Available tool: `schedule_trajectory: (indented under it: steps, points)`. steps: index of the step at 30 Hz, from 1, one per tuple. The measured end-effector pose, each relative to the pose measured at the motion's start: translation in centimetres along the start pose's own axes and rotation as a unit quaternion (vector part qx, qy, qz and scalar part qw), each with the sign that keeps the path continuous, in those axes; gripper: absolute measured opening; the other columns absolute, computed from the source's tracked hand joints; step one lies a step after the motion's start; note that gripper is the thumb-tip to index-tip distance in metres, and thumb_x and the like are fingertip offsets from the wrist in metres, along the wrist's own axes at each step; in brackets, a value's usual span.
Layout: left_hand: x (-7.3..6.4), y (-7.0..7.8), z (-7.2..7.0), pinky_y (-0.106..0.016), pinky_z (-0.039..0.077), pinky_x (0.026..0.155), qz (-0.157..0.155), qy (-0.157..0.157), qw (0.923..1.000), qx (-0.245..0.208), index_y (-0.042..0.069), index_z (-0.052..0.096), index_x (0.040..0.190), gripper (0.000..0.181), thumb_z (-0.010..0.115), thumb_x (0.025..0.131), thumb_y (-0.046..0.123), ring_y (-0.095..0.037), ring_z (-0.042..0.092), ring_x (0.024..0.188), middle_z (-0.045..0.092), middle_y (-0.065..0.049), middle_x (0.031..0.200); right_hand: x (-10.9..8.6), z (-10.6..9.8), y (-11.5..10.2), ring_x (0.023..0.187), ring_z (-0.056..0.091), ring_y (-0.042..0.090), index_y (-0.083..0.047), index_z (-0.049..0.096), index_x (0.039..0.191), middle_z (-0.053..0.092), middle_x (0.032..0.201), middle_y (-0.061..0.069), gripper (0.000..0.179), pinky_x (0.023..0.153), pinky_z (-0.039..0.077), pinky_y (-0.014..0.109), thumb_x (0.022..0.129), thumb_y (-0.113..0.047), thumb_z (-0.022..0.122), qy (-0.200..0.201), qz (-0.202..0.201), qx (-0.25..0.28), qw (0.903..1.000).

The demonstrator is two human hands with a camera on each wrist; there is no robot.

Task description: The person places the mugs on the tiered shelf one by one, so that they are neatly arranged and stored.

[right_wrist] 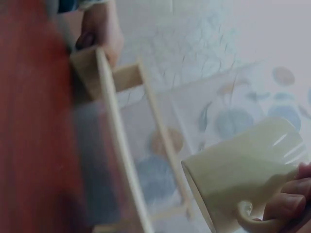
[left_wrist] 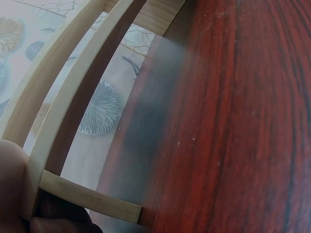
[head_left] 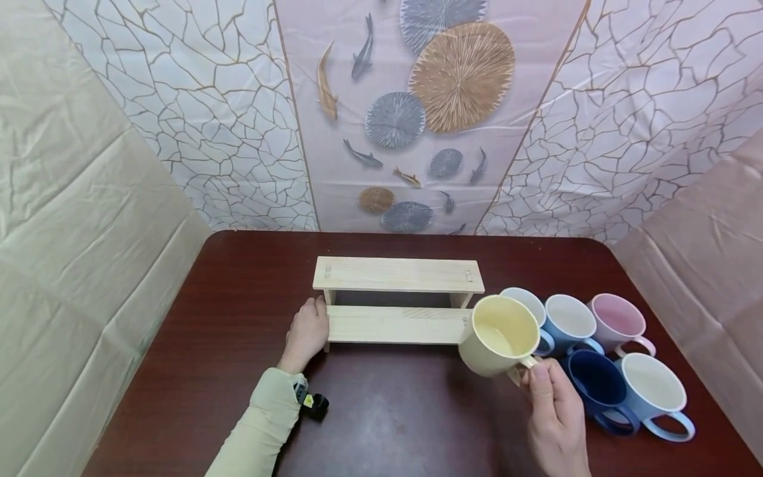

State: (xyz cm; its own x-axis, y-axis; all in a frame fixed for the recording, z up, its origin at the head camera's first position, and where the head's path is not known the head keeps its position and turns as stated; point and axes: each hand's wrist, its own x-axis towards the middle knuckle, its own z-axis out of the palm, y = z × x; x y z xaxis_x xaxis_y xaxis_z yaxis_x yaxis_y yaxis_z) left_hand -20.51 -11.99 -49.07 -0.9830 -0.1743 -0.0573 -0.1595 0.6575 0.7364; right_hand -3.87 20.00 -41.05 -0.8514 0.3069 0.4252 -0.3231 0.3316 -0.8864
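A two-tier rack of pale wood (head_left: pixel 399 324) stands mid-table. At its left end my left hand (head_left: pixel 307 333) grips the lower shelf's edge; the left wrist view shows fingers (left_wrist: pixel 10 179) around the end of the wooden shelf (left_wrist: pixel 73 102). My right hand (head_left: pixel 557 414) holds a pale yellow mug (head_left: pixel 501 331) by its handle, raised over the right end of the lower shelf. In the right wrist view the mug (right_wrist: pixel 248 170) appears in front of the rack (right_wrist: pixel 121 141), with fingers (right_wrist: pixel 286 199) curled at the handle.
Several mugs stand at the right: a pink mug (head_left: pixel 618 321), a dark blue mug (head_left: pixel 596 384), a light blue mug (head_left: pixel 652 387), another blue one (head_left: pixel 570 321) and one partly hidden (head_left: pixel 527 305). The brown table (head_left: pixel 238 298) meets patterned cloth (head_left: pixel 238 132) behind.
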Motion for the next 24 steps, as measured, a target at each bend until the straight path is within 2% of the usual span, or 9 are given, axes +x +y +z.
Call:
schedule_trajectory:
  steps: [2, 7, 12, 15, 19, 24]
  points:
    - [0.0, -0.1, 0.0, -0.06, 0.046, 0.074, -0.002, -0.001, 1.0, 0.003, 0.004, 0.061, 0.099, 0.046, 0.028, 0.105, 0.035, -0.041, 0.063, 0.095, 0.065, -0.02, 0.094, 0.6, 0.7, -0.6, 0.082, 0.048, 0.016, 0.007, 0.049, 0.083, 0.047, 0.081, 0.008, 0.022, 0.073, 0.039, 0.019, 0.101, 0.006, 0.037, -0.018, -0.007, 0.018, 0.9996]
    - [-0.1, 0.0, 0.1, -0.061, 0.046, 0.076, -0.009, -0.01, 0.9999, 0.001, 0.004, 0.062, 0.103, 0.046, 0.028, 0.105, 0.035, -0.041, 0.063, 0.097, 0.066, -0.02, 0.097, 2.1, 2.5, -1.8, 0.076, 0.043, 0.016, 0.008, 0.049, 0.084, 0.041, 0.075, 0.007, 0.021, 0.068, 0.034, 0.022, 0.101, 0.007, 0.037, -0.058, -0.062, 0.019, 0.9962]
    - [-0.2, 0.3, 0.2, -0.06, 0.046, 0.077, -0.012, -0.011, 0.9999, -0.001, 0.003, 0.062, 0.104, 0.047, 0.028, 0.105, 0.036, -0.041, 0.063, 0.097, 0.066, -0.02, 0.098, 3.4, 4.6, -2.3, 0.07, 0.04, 0.016, 0.01, 0.047, 0.082, 0.039, 0.072, 0.006, 0.021, 0.063, 0.035, 0.022, 0.1, 0.009, 0.036, -0.08, -0.092, 0.102, 0.9873]
    - [-0.2, 0.3, 0.2, -0.059, 0.046, 0.077, -0.014, -0.008, 0.9999, -0.001, 0.003, 0.062, 0.105, 0.047, 0.029, 0.105, 0.037, -0.04, 0.063, 0.096, 0.066, -0.02, 0.099, 4.1, 5.7, -2.6, 0.067, 0.038, 0.015, 0.009, 0.048, 0.082, 0.038, 0.071, 0.006, 0.021, 0.061, 0.033, 0.023, 0.1, 0.01, 0.037, -0.086, -0.105, 0.112, 0.9844]
    - [-0.2, 0.3, -0.1, -0.059, 0.046, 0.076, -0.013, -0.004, 0.9999, 0.0, 0.003, 0.062, 0.104, 0.046, 0.029, 0.105, 0.035, -0.041, 0.063, 0.096, 0.066, -0.021, 0.098, 5.2, 7.3, -3.3, 0.066, 0.036, 0.015, 0.006, 0.05, 0.083, 0.037, 0.071, 0.006, 0.022, 0.06, 0.031, 0.025, 0.102, 0.004, 0.039, -0.091, -0.093, 0.084, 0.9879]
    - [0.0, 0.1, -0.3, -0.06, 0.046, 0.076, -0.015, -0.003, 0.9999, -0.001, 0.003, 0.062, 0.103, 0.047, 0.029, 0.105, 0.036, -0.041, 0.063, 0.096, 0.066, -0.021, 0.098, 6.7, 9.5, -3.8, 0.075, 0.045, 0.016, 0.007, 0.051, 0.087, 0.045, 0.078, 0.011, 0.024, 0.07, 0.04, 0.021, 0.104, -0.005, 0.04, -0.107, -0.066, 0.097, 0.9872]
